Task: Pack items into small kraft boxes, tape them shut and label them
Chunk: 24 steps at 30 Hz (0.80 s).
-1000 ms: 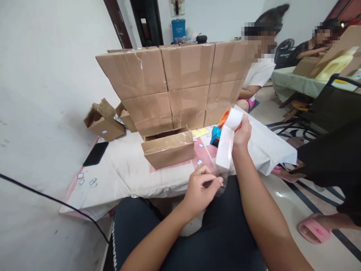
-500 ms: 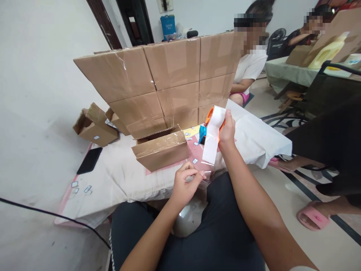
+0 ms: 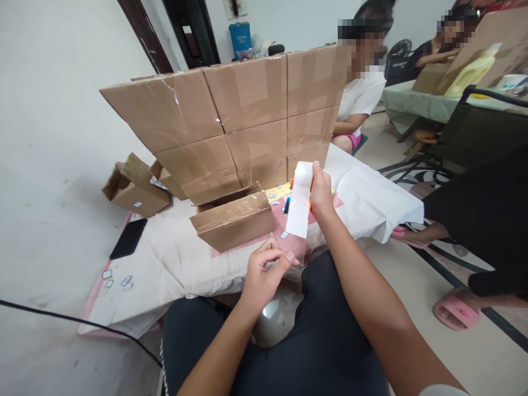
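My right hand (image 3: 323,190) is closed around a tape dispenser (image 3: 292,183), whose orange and blue parts show only a little. A broad white strip (image 3: 300,206) hangs down the front and covers most of it. Below the strip, clear tape (image 3: 303,252) stretches faintly toward my left hand (image 3: 268,269). There, thumb and fingers pinch the tape's end, just above my lap. An open-topped cardboard box (image 3: 233,219) stands on the cloth-covered table, left of the dispenser and touching neither hand.
Behind the box rises a wall of stacked taped cartons (image 3: 247,93). Open cartons (image 3: 138,187) and a black phone (image 3: 128,238) lie on the table's left. A person in a white shirt (image 3: 365,96) sits beyond the stack; another works at a far table. A pink slipper (image 3: 457,312) shows on the right.
My right hand has turned the dispenser, so the white strip now faces me and hides most of the orange and blue. The left hand keeps its pinch. The whole view has shifted slightly.
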{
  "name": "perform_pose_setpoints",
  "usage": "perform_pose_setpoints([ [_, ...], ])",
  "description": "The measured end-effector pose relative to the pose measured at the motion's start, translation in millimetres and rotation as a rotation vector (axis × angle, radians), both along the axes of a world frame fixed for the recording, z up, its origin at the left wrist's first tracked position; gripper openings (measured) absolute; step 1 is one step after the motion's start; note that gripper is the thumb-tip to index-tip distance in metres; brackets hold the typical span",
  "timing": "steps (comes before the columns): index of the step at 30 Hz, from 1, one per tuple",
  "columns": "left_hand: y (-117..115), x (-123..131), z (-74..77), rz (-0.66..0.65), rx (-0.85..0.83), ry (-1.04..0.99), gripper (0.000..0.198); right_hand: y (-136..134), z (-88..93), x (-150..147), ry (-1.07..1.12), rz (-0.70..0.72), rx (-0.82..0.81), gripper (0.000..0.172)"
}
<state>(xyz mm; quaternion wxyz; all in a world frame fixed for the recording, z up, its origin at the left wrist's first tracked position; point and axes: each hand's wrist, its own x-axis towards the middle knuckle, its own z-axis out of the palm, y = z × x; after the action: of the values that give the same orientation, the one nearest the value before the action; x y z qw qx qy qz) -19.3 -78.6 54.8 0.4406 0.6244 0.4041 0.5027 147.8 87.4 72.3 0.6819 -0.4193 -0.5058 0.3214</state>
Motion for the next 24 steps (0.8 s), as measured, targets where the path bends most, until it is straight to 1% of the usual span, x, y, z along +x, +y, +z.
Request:
perform_pose_setpoints([
  [3, 3, -9, 4.2, -0.012, -0.097, -0.173, 0.033, -7, 2.5, -3, -0.121, -0.128, -0.023, 0.061],
  [4, 5, -13, 5.4, -0.014, -0.133, -0.246, 0.034, -8, 3.2, -5, -0.151, -0.148, -0.012, 0.061],
  [7, 13, -23, 9.1, -0.02, -0.235, -0.417, 0.036, -10, 3.7, -8, -0.161, -0.143, 0.011, 0.06],
  [10, 17, -30, 13.4, -0.049, -0.295, -0.514, 0.037, -9, 3.0, -11, -0.154, -0.096, -0.036, 0.06],
  [15, 16, -31, 18.8, -0.08, -0.345, -0.613, 0.036, -12, 6.3, -12, -0.209, -0.075, -0.128, 0.062],
  [19, 12, -28, 18.1, -0.11, -0.364, -0.655, 0.033, -14, 9.1, -12, -0.235, -0.051, -0.175, 0.063],
  [24, 10, -25, 13.0, -0.088, -0.368, -0.627, 0.032, -8, 4.8, -11, -0.117, 0.0, -0.142, 0.058],
])
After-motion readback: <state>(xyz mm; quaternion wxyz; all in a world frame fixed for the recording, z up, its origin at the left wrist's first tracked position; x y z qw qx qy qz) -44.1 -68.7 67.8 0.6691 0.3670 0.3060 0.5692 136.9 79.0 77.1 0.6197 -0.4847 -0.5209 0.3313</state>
